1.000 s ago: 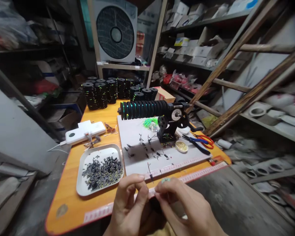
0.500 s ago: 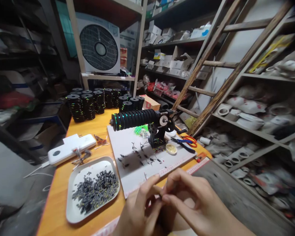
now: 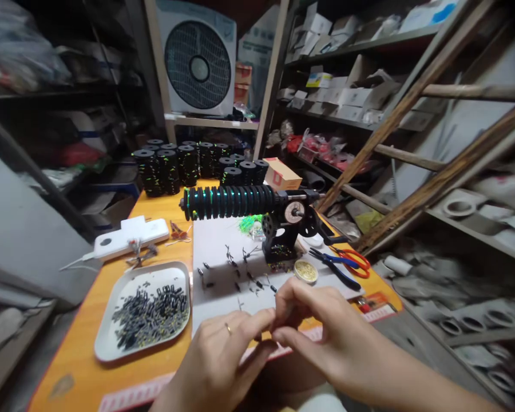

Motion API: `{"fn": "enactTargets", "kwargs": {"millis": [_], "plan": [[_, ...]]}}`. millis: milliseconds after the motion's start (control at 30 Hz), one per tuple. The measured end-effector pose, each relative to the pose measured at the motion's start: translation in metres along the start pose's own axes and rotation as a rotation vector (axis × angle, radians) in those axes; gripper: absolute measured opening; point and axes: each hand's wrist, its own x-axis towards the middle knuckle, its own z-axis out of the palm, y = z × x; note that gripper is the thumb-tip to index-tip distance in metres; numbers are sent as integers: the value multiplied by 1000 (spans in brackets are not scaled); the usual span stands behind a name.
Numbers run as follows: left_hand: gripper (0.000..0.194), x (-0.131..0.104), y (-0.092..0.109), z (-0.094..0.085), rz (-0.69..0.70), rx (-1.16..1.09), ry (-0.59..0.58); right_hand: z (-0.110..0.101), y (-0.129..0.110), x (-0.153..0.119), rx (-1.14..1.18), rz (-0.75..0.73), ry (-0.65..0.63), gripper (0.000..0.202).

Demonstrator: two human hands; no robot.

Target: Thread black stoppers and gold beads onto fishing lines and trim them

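My left hand (image 3: 223,349), with a ring on one finger, is closed in a pinch near the front edge of the table. My right hand (image 3: 330,326) meets it, thumb and forefinger pressed together at the left fingertips. Something small and dark shows between the left fingers, too hidden to name. Beyond the hands, small black cylindrical pieces (image 3: 258,284), some with thin wires, lie scattered on a white board (image 3: 210,309). To the left is a white tray (image 3: 124,281) of many small black and yellowish parts (image 3: 154,312). A round dish of gold-coloured bits (image 3: 305,271) sits above my right hand.
A hand-cranked winder (image 3: 283,229) carries a row of black spools (image 3: 229,202). Pliers (image 3: 335,268) and orange-handled scissors (image 3: 363,266) lie at right. A white power strip (image 3: 131,239) rests at left. Stacked spools (image 3: 169,171), a box fan (image 3: 199,66) and a wooden ladder (image 3: 390,120) stand behind.
The camera view has shifted, so the table and winder sit differently in the picture. My hands stay fingertip to fingertip; the left has turned, showing more of its back and the ring.
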Motion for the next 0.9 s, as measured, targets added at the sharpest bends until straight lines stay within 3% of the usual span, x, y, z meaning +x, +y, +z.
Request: {"fn": "enactTargets", "kwargs": {"millis": [167,300,400,533,633,767,900], "plan": [[24,-3,10,-5,128,166,-19,-9,18,2,211,19,-162,14],[25,1,21,-3,161,265,-6,-4,28,-4,376,34,-136,22],[15,2,28,4,58,181,64,11,36,-12,422,-91,41,21],[17,0,37,12,-193,-31,137,38,47,-22,461,-395,457,19],[17,-1,43,12,-317,-113,130,43,54,-23,233,-651,586,33],[18,2,44,6,-394,-114,114,26,61,-20,-292,-890,422,33],[15,5,40,1,-408,-63,50,10,70,-16,-439,-923,289,33]]}}
